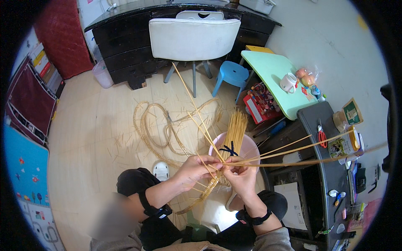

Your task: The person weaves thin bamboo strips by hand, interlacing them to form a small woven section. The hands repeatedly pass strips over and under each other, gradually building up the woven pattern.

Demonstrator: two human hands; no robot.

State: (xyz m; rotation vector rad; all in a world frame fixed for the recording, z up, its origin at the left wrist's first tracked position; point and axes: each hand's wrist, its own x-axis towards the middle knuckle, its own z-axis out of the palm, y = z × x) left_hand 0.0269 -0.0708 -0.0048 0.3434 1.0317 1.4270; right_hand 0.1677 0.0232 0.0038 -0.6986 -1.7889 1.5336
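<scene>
Both my hands meet at the working end of a braided straw strip (209, 188). My left hand (196, 169) pinches the braid and some straws between thumb and fingers. Close beside it, my right hand (240, 175) grips several straws (282, 152) that fan out to the right. Other long straws (196, 114) rise from between the hands toward the chair. Short straw ends stick out along the braid's edges. Just beyond my hands, a bundle of straw (234, 131) tied with a dark cord (229, 148) stands in a pink bucket (253, 147).
A long coil of finished braid (141, 131) lies on the floor among straw scraps (121, 141). Red-handled scissors (322, 138) rest on a dark cabinet (314, 122) at right. Ahead are a white chair (194, 39), a blue stool (232, 73) and a green table (267, 66) with a mug (288, 82).
</scene>
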